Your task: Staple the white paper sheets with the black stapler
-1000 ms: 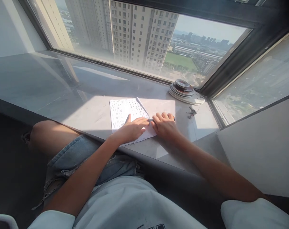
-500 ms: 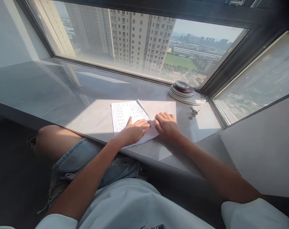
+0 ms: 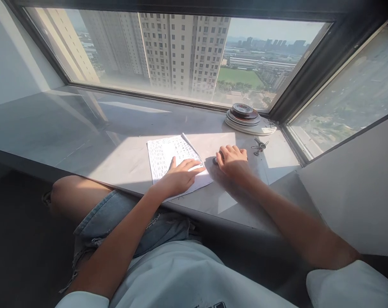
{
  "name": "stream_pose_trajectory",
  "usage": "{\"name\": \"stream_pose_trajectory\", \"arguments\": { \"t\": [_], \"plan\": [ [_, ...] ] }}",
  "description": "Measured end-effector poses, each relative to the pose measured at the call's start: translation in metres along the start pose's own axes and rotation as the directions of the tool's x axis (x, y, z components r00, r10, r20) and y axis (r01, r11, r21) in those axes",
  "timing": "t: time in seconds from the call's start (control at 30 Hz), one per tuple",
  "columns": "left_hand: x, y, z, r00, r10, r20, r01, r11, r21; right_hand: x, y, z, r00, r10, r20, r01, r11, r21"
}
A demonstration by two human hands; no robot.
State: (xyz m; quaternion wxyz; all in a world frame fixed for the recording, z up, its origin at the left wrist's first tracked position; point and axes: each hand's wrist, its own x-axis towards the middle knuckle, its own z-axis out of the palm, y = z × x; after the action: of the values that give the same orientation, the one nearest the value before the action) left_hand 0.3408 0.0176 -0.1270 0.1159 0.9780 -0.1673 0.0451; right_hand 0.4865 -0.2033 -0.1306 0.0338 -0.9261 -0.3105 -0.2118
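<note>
A printed white sheet [image 3: 158,160] lies on the window ledge, covered with rows of short dark marks. Its right side is folded or rolled into a narrow raised strip [image 3: 189,142]. My left hand [image 3: 180,176] rests on the sheet, fingers stretched out and thumb apart, fingertips at the folded side. Just right of the sheet, my right hand [image 3: 234,161] is curled closed near the ledge surface. A small dark thing shows under its fingers; its kind is mostly hidden.
A stack of plates [image 3: 243,119] with a dark dish on top stands in the window corner. In front of it lie small metal pieces [image 3: 260,146], perhaps keys. The window frame [image 3: 149,98] bounds the ledge [image 3: 123,158] behind; a white wall [image 3: 351,192] is at right.
My right hand has moved right, off the sheet's folded edge, with the dark thing under its fingers. The left hand stays on the sheet, its fingers a little more spread. The view shifted slightly.
</note>
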Motion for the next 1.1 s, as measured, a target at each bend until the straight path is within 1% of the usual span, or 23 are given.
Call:
{"name": "stream_pose_trajectory", "arguments": {
  "t": [0.4, 0.57, 0.7, 0.73, 0.8, 0.9, 0.97, 1.03, 1.1],
  "plan": [
    [0.002, 0.004, -0.003, 0.999, -0.023, 0.042, 0.024, 1.000, -0.005, 0.000, -0.003, -0.005, 0.999, 0.018, 0.045, -0.017, 1.000, -0.022],
    [0.002, 0.003, -0.003, 0.999, -0.030, 0.041, 0.031, 0.999, -0.032, 0.000, -0.001, -0.002, 1.000, 0.019, 0.021, -0.019, 1.000, 0.005],
    [0.001, 0.002, -0.002, 1.000, -0.021, 0.021, 0.022, 0.998, -0.051, 0.000, 0.000, 0.000, 0.998, 0.042, 0.037, -0.044, 0.997, 0.062],
    [0.001, 0.001, -0.002, 1.000, -0.020, 0.016, 0.020, 0.998, -0.052, -0.001, 0.000, -0.001, 0.998, 0.052, 0.031, -0.054, 0.996, 0.076],
    [0.000, 0.001, -0.002, 1.000, -0.015, 0.005, 0.016, 0.999, -0.046, -0.002, -0.001, -0.004, 0.998, 0.051, -0.020, -0.049, 0.994, 0.098],
    [0.000, 0.001, -0.003, 1.000, -0.008, -0.007, 0.008, 1.000, -0.027, -0.005, -0.004, -0.011, 0.990, -0.017, -0.140, 0.035, 0.991, 0.132],
    [0.000, 0.000, -0.003, 1.000, -0.007, -0.013, 0.007, 1.000, -0.015, -0.006, -0.006, -0.015, 0.979, -0.083, -0.189, 0.118, 0.976, 0.185],
    [0.000, -0.001, -0.003, 1.000, -0.005, -0.010, 0.005, 1.000, -0.007, -0.006, -0.007, -0.017, 0.964, -0.166, -0.206, 0.219, 0.938, 0.270],
    [0.000, -0.001, -0.003, 1.000, -0.005, -0.001, 0.005, 1.000, -0.014, -0.007, -0.007, -0.016, 0.943, -0.267, -0.198, 0.323, 0.879, 0.351]
  ]
}}
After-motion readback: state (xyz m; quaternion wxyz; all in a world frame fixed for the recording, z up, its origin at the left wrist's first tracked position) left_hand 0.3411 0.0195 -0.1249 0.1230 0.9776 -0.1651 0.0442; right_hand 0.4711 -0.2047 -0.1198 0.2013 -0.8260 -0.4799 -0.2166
